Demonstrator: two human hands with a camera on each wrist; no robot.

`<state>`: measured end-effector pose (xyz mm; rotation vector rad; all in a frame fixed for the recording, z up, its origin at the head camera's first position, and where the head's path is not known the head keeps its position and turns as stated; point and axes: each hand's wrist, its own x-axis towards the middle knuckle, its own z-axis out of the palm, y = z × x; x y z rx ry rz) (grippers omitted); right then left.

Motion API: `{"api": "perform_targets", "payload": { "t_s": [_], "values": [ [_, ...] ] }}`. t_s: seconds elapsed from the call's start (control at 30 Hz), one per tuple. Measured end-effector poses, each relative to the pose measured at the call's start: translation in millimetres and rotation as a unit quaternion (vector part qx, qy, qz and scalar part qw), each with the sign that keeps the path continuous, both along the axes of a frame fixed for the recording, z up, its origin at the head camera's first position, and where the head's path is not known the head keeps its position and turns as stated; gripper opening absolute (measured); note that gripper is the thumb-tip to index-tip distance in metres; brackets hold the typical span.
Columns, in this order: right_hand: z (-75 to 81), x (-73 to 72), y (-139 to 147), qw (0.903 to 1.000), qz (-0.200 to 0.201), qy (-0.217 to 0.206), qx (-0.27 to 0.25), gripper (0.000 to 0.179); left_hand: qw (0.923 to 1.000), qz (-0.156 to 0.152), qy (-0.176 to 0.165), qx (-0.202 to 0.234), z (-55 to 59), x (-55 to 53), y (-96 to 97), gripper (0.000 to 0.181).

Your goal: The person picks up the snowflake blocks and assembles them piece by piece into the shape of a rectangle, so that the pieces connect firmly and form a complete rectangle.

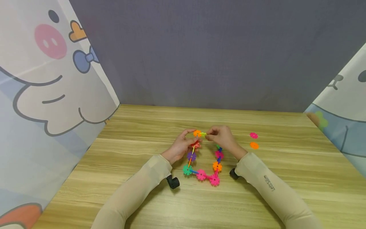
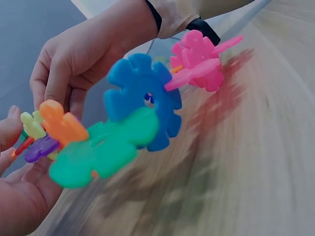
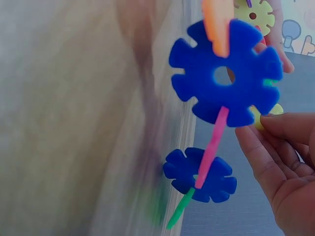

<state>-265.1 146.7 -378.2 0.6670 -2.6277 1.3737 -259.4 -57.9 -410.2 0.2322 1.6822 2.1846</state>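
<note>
A chain of colourful notched plastic snowflake discs, linked slot to slot, hangs between the two hands and loops toward the person. My left hand (image 1: 180, 146) holds its left end, with the thumb and fingers about an orange disc (image 1: 197, 133) and a red disc (image 1: 196, 145). Between finger and thumb, my right hand (image 1: 222, 136) pinches a yellow-green disc (image 1: 203, 135) against the orange one; whether they are joined is unclear. Down the left side come a purple disc (image 1: 192, 156) and a green disc (image 1: 187, 170). Blue discs (image 3: 227, 101) show large in the right wrist view.
Right of the hands, a loose pink disc (image 1: 254, 135) and a loose orange disc (image 1: 254, 145) lie on the wooden table (image 1: 286, 178). A grey panel (image 1: 214, 57) stands along the far edge, and cartoon-printed curtains flank both sides.
</note>
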Motion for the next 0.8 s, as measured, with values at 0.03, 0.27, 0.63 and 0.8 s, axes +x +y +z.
{"api": "perform_targets", "payload": {
  "t_s": [0.03,0.27,0.63,0.8],
  "values": [
    [0.3,-0.5,0,1.0000,0.000,-0.001,-0.002,0.006,1.0000,-0.001,-0.001,0.001,0.5,0.1,-0.1,0.044],
    [0.7,-2.5,2,0.9995,0.002,-0.030,-0.011,0.004,0.9998,-0.006,-0.020,-0.007,1.2,-1.5,-2.1,0.042],
    [2.4,-5.6,13,0.9989,-0.019,-0.043,0.008,0.021,0.9989,-0.008,-0.045,-0.014,0.3,-1.5,-2.2,0.045],
    [5.7,-5.1,29,0.9981,-0.034,-0.051,0.011,0.026,0.9986,-0.008,-0.047,-0.021,-0.4,-2.2,-2.6,0.046]
  ]
}}
